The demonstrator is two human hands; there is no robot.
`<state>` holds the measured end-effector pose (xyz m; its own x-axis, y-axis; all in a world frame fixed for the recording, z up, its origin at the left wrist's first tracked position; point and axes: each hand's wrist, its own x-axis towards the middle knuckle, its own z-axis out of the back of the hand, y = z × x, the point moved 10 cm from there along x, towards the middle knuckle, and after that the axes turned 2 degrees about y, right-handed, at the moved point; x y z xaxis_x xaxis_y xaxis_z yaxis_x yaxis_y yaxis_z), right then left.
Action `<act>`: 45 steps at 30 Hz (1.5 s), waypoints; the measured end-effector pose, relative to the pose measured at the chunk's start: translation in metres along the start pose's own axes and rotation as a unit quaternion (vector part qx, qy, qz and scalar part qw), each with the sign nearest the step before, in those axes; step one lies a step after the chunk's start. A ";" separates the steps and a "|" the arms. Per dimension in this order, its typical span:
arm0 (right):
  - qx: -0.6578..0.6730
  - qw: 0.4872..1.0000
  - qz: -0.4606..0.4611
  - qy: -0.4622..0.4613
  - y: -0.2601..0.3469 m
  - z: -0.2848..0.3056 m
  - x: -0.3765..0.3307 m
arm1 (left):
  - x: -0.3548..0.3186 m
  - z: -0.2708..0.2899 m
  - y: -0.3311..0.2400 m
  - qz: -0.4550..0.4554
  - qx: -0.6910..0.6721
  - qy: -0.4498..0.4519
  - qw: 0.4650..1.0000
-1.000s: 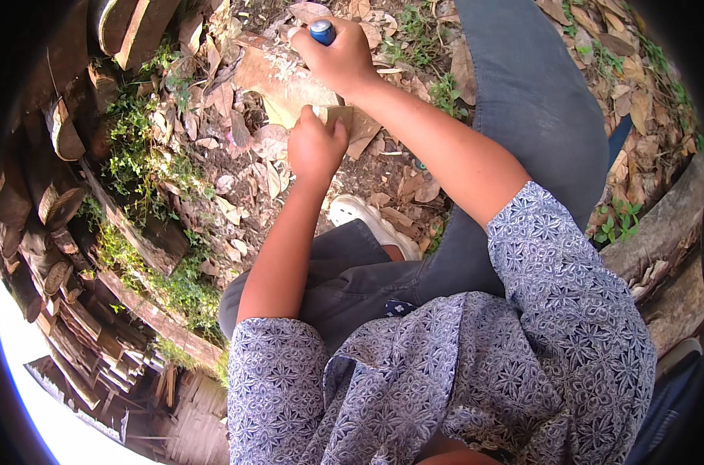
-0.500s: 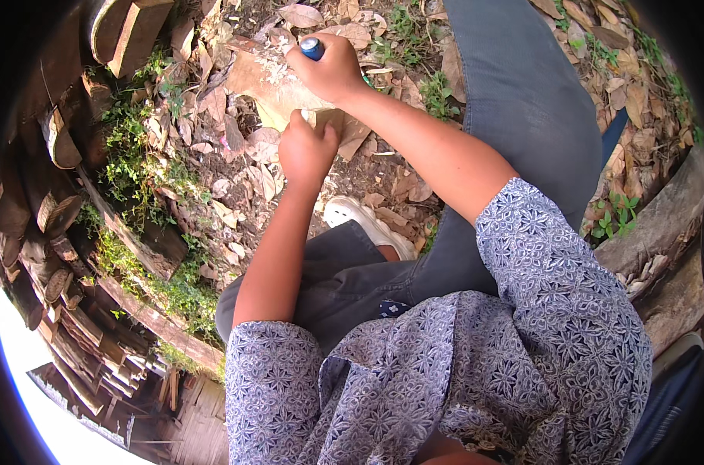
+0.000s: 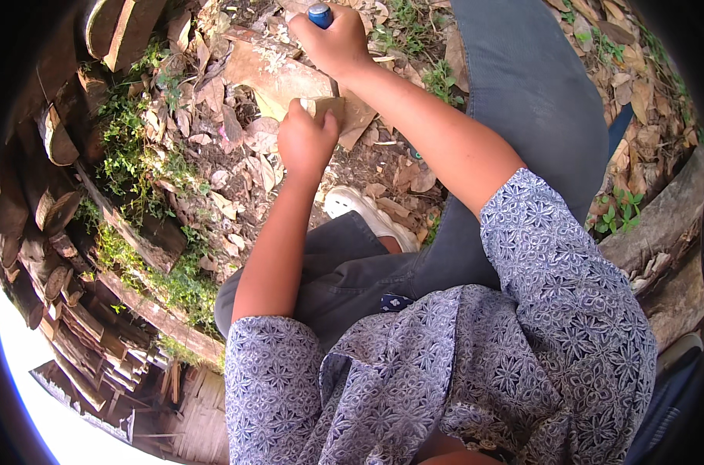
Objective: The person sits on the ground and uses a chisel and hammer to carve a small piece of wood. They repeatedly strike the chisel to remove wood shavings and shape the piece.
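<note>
My right hand (image 3: 338, 40) is closed around a tool with a blue handle (image 3: 319, 14). The handle's end pokes up between thumb and fingers, while its working end is hidden by the hand. Nearer to me, my left hand (image 3: 304, 141) grips a small pale wooden block (image 3: 323, 108), thumb along one side. Beneath and beyond the block lies a flat light-brown wooden board (image 3: 251, 71) on the ground. Pale wood shavings (image 3: 273, 58) are scattered over its far part. The two hands are apart, the right one farther off.
Dry leaves (image 3: 263, 167) and green weeds (image 3: 127, 155) cover the soil. Stacked cut timber (image 3: 65, 294) rises along the left side. My white shoe (image 3: 367, 217) and bent grey-trousered leg (image 3: 522, 101) frame the work spot. A log (image 3: 662, 209) lies at the right.
My right hand has moved farther away with the blue-handled tool, widening the gap to my left hand. More of the board and block shows; the left hand has barely moved.
</note>
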<state>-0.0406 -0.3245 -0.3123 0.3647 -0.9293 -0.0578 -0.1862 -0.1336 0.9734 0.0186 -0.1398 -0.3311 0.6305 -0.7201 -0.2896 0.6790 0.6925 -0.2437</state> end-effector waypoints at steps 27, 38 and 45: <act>-0.096 0.995 -0.034 0.011 -0.058 0.006 -0.033 | -0.003 0.000 -0.005 -0.012 0.020 -0.011 1.000; 0.015 0.995 0.100 0.007 0.050 -0.011 0.002 | -0.001 -0.002 0.003 -0.012 0.001 -0.006 1.000; -0.054 0.998 0.028 0.008 -0.022 0.013 -0.012 | -0.007 -0.001 -0.005 -0.020 0.016 -0.019 1.000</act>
<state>-0.0528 -0.3149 -0.3355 0.3702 -0.9289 0.0005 -0.1068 -0.0421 0.9934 0.0107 -0.1380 -0.3291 0.6164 -0.7482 -0.2453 0.7148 0.6624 -0.2243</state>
